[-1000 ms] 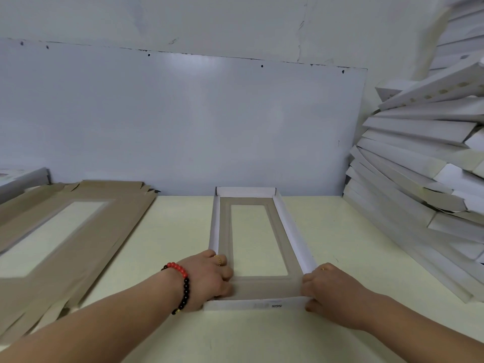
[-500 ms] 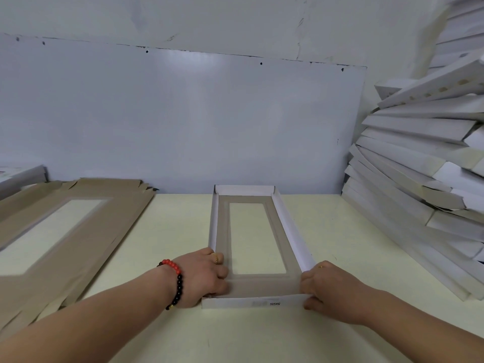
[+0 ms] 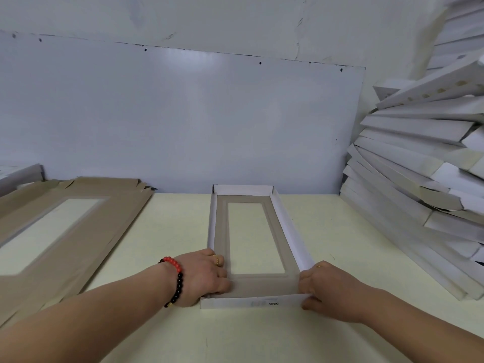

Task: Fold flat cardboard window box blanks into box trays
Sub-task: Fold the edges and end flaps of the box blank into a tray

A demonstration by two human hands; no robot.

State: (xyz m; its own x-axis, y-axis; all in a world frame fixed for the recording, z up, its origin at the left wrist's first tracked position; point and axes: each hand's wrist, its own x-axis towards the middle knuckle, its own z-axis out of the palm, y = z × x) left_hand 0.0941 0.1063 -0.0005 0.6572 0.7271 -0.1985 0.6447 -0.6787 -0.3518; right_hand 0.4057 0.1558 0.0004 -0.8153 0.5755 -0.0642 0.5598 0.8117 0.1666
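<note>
While both forearms reach in from the bottom edge and converge on the near end of the box tray (image 3: pixel 285 226), the tray sits flat on the pale table (image 3: pixel 340 244), centred, long axis running away toward the back panel (image 3: pixel 183 121); all four white walls stand up, brown floor with a rectangular window showing the table through it; left hand (image 3: pixel 203 277) is at the near-left corner, palm down, knuckles up, fingers curled over the left wall with tips inside on the brown floor, thumb side against the near wall, so it grips that corner; beaded bracelet (image 3: pixel 176 280) on the wrist, ring on one finger; right hand (image 3: pixel 323 289) mirrors it at the near-right corner, fingers curled over the wall top, thumb on the outside of the near wall, pinching the corner; near wall carries a small printed label facing the camera; flat brown blanks (image 3: pixel 65 231) with window cut-outs stacked on the table at left, well apart from the tray; leaning pile of folded white trays (image 3: pixel 419 179) against the wall at right.
</note>
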